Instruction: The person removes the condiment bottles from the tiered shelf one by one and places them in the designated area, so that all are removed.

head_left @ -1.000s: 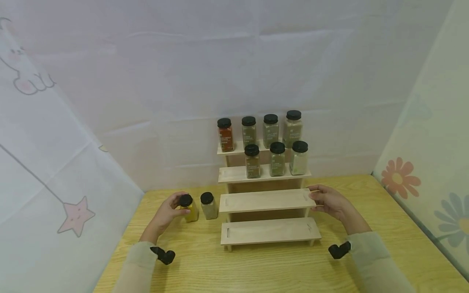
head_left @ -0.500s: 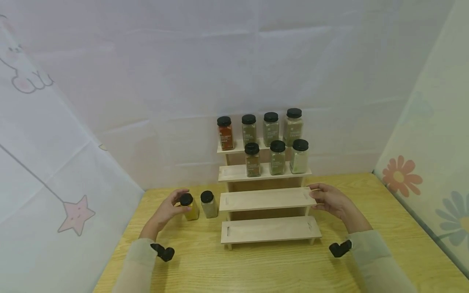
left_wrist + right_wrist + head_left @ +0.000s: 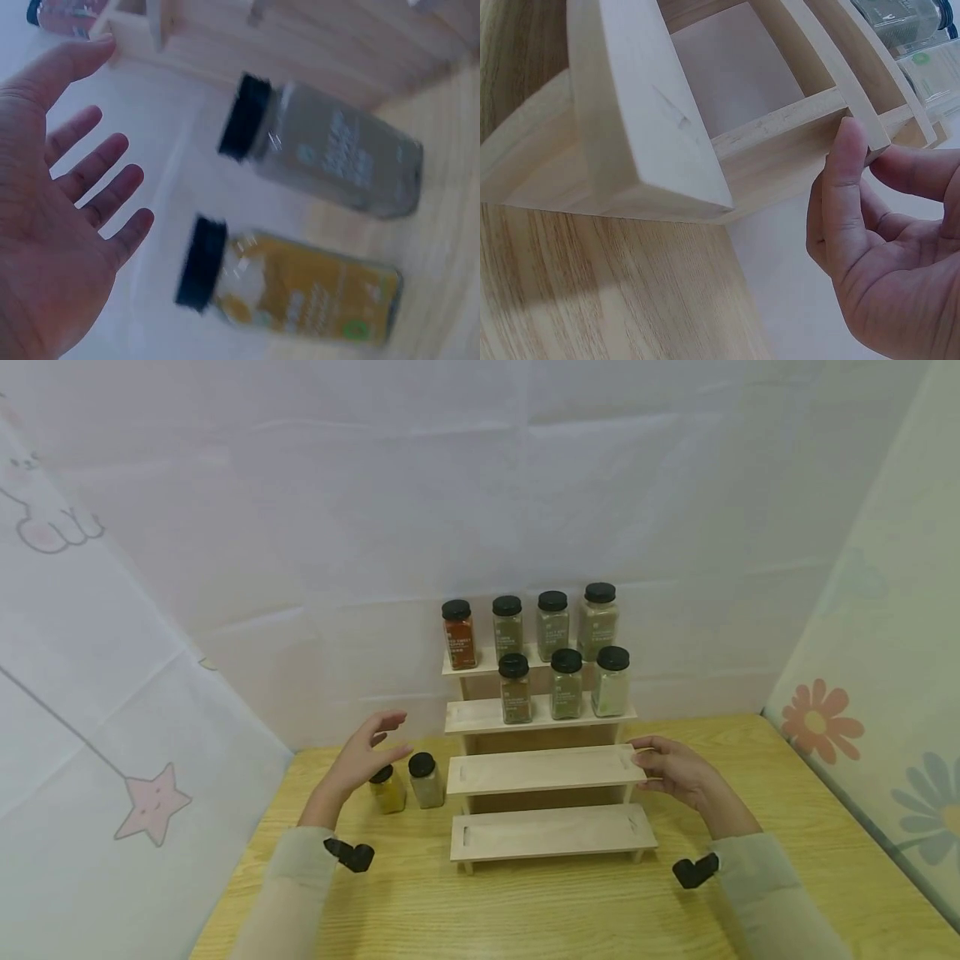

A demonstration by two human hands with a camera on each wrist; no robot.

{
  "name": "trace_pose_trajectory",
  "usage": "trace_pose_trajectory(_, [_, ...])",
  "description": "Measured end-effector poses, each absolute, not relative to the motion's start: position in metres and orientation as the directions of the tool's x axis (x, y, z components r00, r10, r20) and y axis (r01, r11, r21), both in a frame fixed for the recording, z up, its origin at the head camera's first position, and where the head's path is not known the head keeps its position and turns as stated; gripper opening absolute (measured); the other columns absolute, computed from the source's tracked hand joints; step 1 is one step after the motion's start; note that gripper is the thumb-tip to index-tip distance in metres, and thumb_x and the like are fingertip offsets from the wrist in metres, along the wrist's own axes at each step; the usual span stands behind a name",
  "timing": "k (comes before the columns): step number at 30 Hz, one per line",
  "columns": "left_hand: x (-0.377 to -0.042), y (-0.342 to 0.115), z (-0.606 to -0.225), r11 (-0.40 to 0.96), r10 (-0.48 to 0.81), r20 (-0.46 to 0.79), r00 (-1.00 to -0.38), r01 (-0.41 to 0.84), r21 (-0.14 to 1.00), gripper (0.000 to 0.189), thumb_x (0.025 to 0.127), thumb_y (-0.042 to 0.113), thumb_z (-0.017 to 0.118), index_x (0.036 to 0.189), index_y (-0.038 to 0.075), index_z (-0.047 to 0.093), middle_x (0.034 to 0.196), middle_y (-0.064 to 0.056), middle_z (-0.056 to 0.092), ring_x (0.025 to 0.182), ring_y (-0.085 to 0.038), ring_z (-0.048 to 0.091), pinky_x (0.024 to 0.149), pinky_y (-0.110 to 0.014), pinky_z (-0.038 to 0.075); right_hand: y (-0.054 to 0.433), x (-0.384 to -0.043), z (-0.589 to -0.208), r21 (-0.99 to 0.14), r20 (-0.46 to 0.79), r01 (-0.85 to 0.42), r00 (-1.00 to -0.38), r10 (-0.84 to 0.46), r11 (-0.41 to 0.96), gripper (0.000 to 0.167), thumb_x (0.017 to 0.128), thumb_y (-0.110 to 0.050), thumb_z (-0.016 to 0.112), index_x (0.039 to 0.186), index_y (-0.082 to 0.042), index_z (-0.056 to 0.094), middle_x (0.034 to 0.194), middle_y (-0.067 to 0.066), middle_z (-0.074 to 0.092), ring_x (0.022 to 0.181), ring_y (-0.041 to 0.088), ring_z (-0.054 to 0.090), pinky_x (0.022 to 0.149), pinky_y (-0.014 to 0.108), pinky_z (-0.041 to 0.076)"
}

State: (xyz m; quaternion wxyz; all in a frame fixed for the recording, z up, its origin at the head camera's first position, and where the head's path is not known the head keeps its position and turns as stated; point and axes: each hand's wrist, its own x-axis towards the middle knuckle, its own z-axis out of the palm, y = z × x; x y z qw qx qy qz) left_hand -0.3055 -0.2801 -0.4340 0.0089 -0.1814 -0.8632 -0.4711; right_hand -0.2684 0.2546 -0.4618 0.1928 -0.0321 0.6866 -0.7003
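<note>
My left hand [image 3: 366,758] is raised above a yellow spice jar [image 3: 388,793], fingers spread and holding nothing. In the left wrist view that yellow jar [image 3: 307,289] stands beside a grey-beige spice jar [image 3: 337,154], both with black lids and apart from the hand [image 3: 60,225]. To the right is a wooden tiered rack [image 3: 551,833]. With thumb and fingers my right hand [image 3: 675,772] pinches the right end of its second shelf from the bottom. The right wrist view shows the fingertips [image 3: 847,139] on that shelf end.
Several spice jars stand on the rack's top shelf, among them a red one [image 3: 461,639]. Three more, including a brown one [image 3: 516,697], occupy the shelf below it. White cloth [image 3: 360,527] hangs behind the wooden table [image 3: 525,910].
My left hand has let go of the yellow jar and lifted up and slightly right, its fingers opening. The jar stays on the table. My right hand keeps its place on the rack.
</note>
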Motion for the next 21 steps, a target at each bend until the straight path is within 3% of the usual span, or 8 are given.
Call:
trace_pose_trajectory(12, [-0.287, -0.222, -0.371, 0.433, 0.315, 0.261, -0.913, 0.383, 0.816, 0.061, 0.096, 0.024, 0.072, 0.149, 0.007, 0.045, 0.148, -0.017, 0.049, 0.137, -0.04, 0.043, 0.115, -0.059, 0.032, 0.254, -0.268, -0.461, -0.974, -0.22, 0.226, -0.924, -0.312, 0.016, 0.05, 0.104, -0.012, 0.057, 0.145, 0.007, 0.036, 0.106, 0.003, 0.063, 0.091, 0.015, 0.066, 0.077, 0.03, 0.059])
trace_pose_trajectory(21, [-0.304, -0.202, -0.369, 0.311, 0.293, 0.336, -0.895, 0.421, 0.852, 0.058, 0.095, 0.02, 0.073, 0.146, 0.007, 0.048, 0.144, -0.014, 0.054, 0.132, -0.036, 0.051, 0.111, -0.056, 0.04, 0.254, -0.268, -0.462, -0.974, -0.218, 0.228, -0.923, -0.317, 0.005, 0.049, 0.103, -0.013, 0.059, 0.144, 0.006, 0.038, 0.106, 0.004, 0.063, 0.09, 0.015, 0.065, 0.076, 0.029, 0.059])
